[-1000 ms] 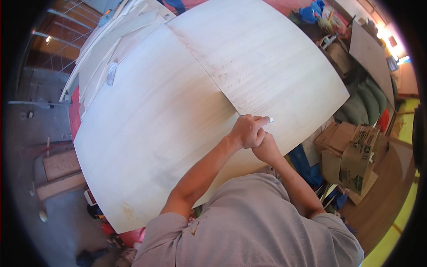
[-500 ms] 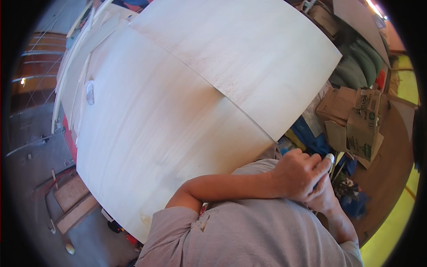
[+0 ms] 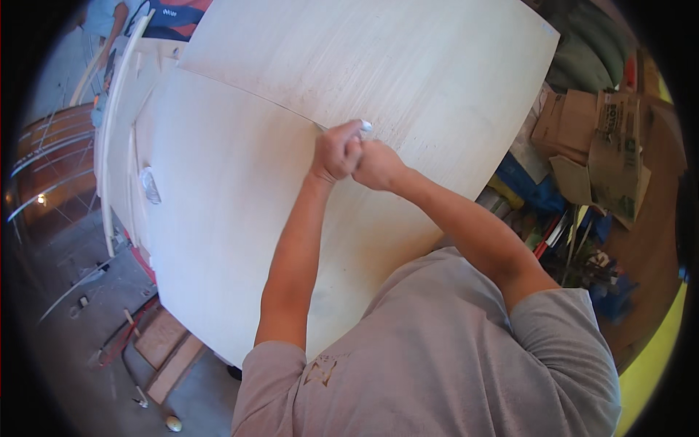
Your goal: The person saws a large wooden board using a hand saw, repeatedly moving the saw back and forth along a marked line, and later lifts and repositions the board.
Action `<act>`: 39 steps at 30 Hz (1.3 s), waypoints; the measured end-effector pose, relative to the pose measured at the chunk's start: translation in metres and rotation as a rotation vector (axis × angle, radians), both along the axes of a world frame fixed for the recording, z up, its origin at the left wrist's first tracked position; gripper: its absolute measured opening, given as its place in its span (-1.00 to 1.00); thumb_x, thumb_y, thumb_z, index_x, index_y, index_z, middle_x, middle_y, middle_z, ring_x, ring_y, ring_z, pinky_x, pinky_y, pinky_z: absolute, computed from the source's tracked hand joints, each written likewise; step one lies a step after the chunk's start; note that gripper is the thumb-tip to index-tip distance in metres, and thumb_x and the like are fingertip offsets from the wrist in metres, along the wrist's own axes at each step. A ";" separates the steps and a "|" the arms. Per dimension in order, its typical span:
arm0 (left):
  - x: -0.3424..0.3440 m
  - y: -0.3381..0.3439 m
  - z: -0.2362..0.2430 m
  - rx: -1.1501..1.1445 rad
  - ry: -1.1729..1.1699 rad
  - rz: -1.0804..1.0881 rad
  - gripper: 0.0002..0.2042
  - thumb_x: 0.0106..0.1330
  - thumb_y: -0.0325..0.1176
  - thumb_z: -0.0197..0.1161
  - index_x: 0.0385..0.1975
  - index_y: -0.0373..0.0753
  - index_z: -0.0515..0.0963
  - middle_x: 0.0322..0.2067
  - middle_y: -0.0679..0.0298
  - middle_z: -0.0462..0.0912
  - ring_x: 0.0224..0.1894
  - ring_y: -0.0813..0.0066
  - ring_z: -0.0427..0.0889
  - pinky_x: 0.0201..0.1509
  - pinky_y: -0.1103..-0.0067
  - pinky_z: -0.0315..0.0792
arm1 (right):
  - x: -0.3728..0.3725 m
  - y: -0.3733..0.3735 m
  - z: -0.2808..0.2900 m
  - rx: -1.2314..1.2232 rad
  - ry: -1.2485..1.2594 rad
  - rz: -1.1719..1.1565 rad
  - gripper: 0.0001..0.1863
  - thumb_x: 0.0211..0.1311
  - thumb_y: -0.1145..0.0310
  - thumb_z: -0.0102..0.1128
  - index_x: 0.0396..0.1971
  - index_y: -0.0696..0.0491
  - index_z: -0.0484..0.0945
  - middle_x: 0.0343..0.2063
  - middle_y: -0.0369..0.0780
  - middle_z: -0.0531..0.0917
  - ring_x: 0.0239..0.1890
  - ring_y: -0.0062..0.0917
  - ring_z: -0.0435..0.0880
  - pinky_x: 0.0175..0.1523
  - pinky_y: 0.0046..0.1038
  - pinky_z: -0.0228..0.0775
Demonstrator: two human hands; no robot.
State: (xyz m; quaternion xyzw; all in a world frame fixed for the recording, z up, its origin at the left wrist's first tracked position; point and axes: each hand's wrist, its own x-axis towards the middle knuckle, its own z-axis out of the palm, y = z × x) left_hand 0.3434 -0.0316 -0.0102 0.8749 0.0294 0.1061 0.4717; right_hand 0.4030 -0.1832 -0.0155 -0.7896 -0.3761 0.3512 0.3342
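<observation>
My left hand (image 3: 335,151) and my right hand (image 3: 378,166) are closed and pressed together, above the seam between two large pale boards. A small white tip (image 3: 366,126) sticks out at the far side of the fingers; whether it is a wrapped fingertip or a held piece, I cannot tell. What the fingers close around is hidden. The near pale board (image 3: 233,189) spreads beneath my forearms, with a brownish smudge near my body. Beyond the seam lies the far pale board (image 3: 444,80), streaked with brown dust near my hands.
Cardboard boxes (image 3: 590,146) and cluttered tools stand right of the boards. Long pale strips (image 3: 116,124) lean along the left side, near a crumpled silvery piece (image 3: 150,185). Another person's arm (image 3: 116,33) shows at the upper left. Brown blocks (image 3: 171,349) lie on the floor.
Both hands, still together, have swung from my right side, beyond the board's edge, to over the seam in the middle. My arms are now stretched forward. The view has shifted.
</observation>
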 end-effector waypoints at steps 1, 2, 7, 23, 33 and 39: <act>-0.006 0.005 -0.002 0.036 0.011 0.002 -0.64 0.27 -0.33 0.20 0.02 -0.22 0.76 -0.48 0.01 0.72 -0.46 0.01 0.73 -0.32 0.26 0.64 | -0.004 0.005 0.000 0.005 0.040 -0.011 -0.81 0.25 0.37 0.22 -0.34 0.21 0.65 -0.32 0.16 0.78 -0.18 0.17 0.77 -0.07 0.04 0.64; -0.001 0.003 -0.001 0.064 0.003 -0.002 -0.62 0.28 -0.35 0.19 0.06 -0.23 0.75 -0.48 0.01 0.71 -0.45 0.02 0.74 -0.32 0.27 0.64 | 0.000 0.004 0.003 0.002 0.061 -0.026 -0.82 0.23 0.39 0.21 -0.35 0.22 0.65 -0.31 0.17 0.78 -0.17 0.18 0.77 -0.06 0.04 0.64; -0.003 -0.095 0.065 0.135 -0.055 -0.029 -0.53 0.25 -0.40 0.18 0.18 -0.29 0.70 -0.53 0.11 0.66 -0.52 0.12 0.70 -0.33 0.29 0.62 | 0.002 -0.101 0.071 -0.058 0.042 0.081 -0.76 0.24 0.34 0.26 -0.21 0.19 0.69 -0.22 0.16 0.80 -0.12 0.11 0.81 0.03 0.01 0.68; -0.015 -0.190 0.082 0.146 -0.093 -0.112 -0.80 0.17 -0.17 0.35 -0.28 -0.09 0.63 -0.55 0.15 0.60 -0.54 0.07 0.64 -0.47 0.20 0.47 | -0.018 -0.214 0.086 0.139 0.186 0.013 -0.75 0.26 0.32 0.31 -0.13 0.10 0.64 -0.13 0.01 0.73 -0.05 -0.07 0.75 0.05 -0.11 0.60; 0.002 -0.066 0.048 0.155 0.004 -0.076 -0.66 0.26 -0.33 0.25 -0.02 -0.28 0.75 -0.33 0.01 0.81 -0.39 -0.04 0.78 -0.24 0.20 0.67 | -0.006 -0.063 0.020 0.088 0.037 -0.028 -0.82 0.16 0.39 0.28 -0.28 0.12 0.71 -0.29 0.13 0.80 -0.18 0.14 0.80 -0.04 0.04 0.67; -0.004 -0.211 0.144 0.155 -0.045 -0.180 -0.55 0.21 -0.33 0.32 0.14 -0.30 0.67 -0.42 0.07 0.72 -0.52 0.09 0.73 -0.34 0.21 0.65 | -0.007 -0.225 0.155 0.088 0.277 -0.095 -0.80 0.14 0.35 0.38 -0.25 0.09 0.72 -0.29 0.01 0.82 -0.14 0.00 0.82 -0.01 -0.06 0.66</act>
